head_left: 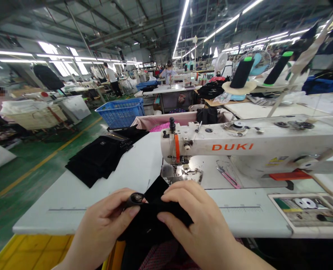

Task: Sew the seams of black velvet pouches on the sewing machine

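Note:
Between my two hands, in front of the sewing machine point(208, 144), is a black fabric piece point(155, 221). My left hand point(107, 217) pinches its left edge between thumb and fingers. A dark, shiny rounded loop point(137, 197) shows at those fingertips; I cannot tell what it belongs to. My right hand point(191, 213) grips the cloth from the right, thumb below and fingers above. One corner of the cloth points up toward the machine's needle area point(184, 170), which my right hand partly hides. The fabric's lower part hangs over the table's front edge.
A stack of black fabric pieces point(101, 157) lies on the white table point(70, 204) at left. Pink-handled thread snips point(228, 178) rest under the machine arm. A parts tray point(309, 213) sits at right. Behind are a blue basket point(121, 112) and black thread cones point(241, 73).

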A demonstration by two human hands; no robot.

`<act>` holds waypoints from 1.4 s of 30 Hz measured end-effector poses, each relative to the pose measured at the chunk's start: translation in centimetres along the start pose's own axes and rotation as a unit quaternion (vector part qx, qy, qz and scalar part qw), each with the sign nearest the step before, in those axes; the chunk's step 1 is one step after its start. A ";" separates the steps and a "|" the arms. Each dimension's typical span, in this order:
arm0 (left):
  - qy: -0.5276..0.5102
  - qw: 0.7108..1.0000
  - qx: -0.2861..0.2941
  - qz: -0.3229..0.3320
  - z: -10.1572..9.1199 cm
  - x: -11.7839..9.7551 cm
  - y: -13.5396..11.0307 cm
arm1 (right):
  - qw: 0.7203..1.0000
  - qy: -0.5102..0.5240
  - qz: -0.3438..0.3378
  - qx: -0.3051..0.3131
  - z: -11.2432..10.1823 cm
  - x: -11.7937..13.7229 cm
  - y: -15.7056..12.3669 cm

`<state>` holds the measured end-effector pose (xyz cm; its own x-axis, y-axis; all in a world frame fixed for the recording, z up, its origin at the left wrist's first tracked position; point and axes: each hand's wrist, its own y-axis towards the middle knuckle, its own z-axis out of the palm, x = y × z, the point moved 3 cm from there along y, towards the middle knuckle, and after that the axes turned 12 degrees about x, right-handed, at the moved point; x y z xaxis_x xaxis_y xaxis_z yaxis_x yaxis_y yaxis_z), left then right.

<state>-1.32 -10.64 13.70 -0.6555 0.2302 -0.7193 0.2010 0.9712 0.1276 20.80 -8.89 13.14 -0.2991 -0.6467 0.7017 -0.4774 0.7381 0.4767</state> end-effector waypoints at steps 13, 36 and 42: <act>-0.015 0.999 0.032 -0.006 0.4 -0.5 0.6 | 0.993 0.009 0.094 0.074 0.7 -0.3 0.0; 0.160 0.982 -0.095 0.036 0.3 -2.0 -0.8 | 0.999 -0.052 -0.010 -0.003 0.5 0.3 -0.2; 0.140 0.987 -0.071 0.029 0.1 -1.8 -0.5 | 0.999 0.006 0.029 0.023 -0.6 -0.2 0.8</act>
<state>-0.19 -11.57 14.91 -0.8248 0.2752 -0.4939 0.1542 0.9499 0.2718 21.02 -8.08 13.72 -0.3180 -0.6003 0.7338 -0.4974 0.7646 0.4099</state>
